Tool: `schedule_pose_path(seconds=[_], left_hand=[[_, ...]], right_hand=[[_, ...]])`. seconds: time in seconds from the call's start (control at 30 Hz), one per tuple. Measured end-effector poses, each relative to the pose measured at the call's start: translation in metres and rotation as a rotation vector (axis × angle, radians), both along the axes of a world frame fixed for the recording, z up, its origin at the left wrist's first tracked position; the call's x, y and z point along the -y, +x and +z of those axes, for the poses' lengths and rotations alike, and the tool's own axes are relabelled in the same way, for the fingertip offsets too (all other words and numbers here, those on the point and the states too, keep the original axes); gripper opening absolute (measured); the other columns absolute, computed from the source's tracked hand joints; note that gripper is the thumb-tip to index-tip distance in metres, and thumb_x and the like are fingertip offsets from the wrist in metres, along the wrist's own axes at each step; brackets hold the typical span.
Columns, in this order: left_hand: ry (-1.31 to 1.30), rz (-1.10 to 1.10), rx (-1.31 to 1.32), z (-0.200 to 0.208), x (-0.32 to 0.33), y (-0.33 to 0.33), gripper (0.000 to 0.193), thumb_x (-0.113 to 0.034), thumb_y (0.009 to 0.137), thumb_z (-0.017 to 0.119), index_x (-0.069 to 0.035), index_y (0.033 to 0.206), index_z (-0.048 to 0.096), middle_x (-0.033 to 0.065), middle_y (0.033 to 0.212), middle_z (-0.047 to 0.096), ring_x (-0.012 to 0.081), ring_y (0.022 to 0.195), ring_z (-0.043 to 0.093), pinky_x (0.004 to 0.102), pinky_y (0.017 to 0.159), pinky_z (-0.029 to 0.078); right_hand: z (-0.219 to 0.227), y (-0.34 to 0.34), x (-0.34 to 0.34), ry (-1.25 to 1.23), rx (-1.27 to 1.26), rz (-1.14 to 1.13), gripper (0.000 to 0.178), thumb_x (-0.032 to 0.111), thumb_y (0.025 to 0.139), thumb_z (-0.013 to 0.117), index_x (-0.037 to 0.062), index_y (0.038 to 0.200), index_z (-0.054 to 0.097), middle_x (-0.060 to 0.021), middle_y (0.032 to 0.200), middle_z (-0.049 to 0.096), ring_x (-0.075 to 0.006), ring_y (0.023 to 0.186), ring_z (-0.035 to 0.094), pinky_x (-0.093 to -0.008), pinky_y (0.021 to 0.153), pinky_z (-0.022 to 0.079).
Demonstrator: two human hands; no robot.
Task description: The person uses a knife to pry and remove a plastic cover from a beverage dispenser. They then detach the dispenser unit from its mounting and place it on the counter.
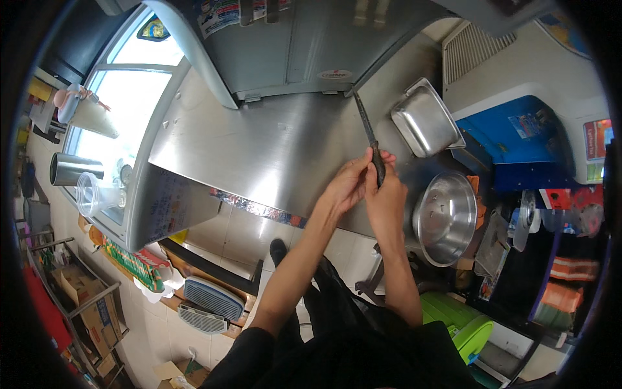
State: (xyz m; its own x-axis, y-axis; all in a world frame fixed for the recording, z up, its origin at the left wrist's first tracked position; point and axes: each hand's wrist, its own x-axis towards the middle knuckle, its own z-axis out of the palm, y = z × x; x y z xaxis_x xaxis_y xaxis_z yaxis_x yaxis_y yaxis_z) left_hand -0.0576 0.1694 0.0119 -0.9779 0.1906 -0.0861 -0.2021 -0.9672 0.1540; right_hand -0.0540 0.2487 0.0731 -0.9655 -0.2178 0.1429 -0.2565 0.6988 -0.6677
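Both hands are closed around a long, narrow, knife-like tool (369, 133) at the centre of the frame, slightly right of the middle. Its slim shaft looks dark and mottled, running up toward the lower corner of a smooth grey metal housing (278, 58); the thicker, dark handle sits among the fingers. The left hand (353, 178) pinches near where handle meets shaft, thumb and fingertips drawn together; the right hand (387, 193) wraps the handle from the other side, fingers curled. I can't tell whether the tip touches anything.

Beneath stretches a bench (253, 142) of brushed stainless steel, blurry with reflected light. Right of the tool is a boxy, shiny steel pan (424, 120) with rounded corners and a flanged rim, and below that a round, polished bowl (453, 236). At the left of the frame, a clear, ribbed-looking plastic cup (91, 194) lies just beside a gleaming metal cylinder (72, 168). A glossy lime-green bin (453, 321) bulges at lower right.
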Motion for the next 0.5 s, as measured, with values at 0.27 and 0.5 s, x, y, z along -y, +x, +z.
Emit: schedule_pose_path(seconds=[0.27, 0.5], left_hand=[[-0.207, -0.027, 0.048, 0.006, 0.013, -0.008, 0.029, -0.036, 0.090, 0.054, -0.007, 0.093, 0.056, 0.0043, 0.088, 0.061, 0.0136, 0.089, 0.057, 0.0271, 0.077, 0.050], [-0.311, -0.086, 0.042, 0.007, 0.021, -0.008, 0.033, -0.042, 0.089, 0.054, -0.010, 0.096, 0.052, 0.0054, 0.092, 0.055, 0.0161, 0.082, 0.058, 0.0264, 0.073, 0.051]], right_hand=[[-0.003, -0.010, -0.008, -0.499, 0.297, 0.033, 0.037, 0.033, 0.092, 0.049, -0.0002, 0.106, 0.053, -0.0157, 0.074, 0.059, -0.0263, 0.058, 0.057, -0.0346, 0.048, 0.044], [-0.006, -0.018, -0.022, -1.687, 1.555, 0.091, 0.035, 0.042, 0.093, 0.046, 0.0078, 0.098, 0.053, 0.0049, 0.057, 0.032, -0.0018, 0.040, 0.026, -0.0167, 0.033, 0.017]])
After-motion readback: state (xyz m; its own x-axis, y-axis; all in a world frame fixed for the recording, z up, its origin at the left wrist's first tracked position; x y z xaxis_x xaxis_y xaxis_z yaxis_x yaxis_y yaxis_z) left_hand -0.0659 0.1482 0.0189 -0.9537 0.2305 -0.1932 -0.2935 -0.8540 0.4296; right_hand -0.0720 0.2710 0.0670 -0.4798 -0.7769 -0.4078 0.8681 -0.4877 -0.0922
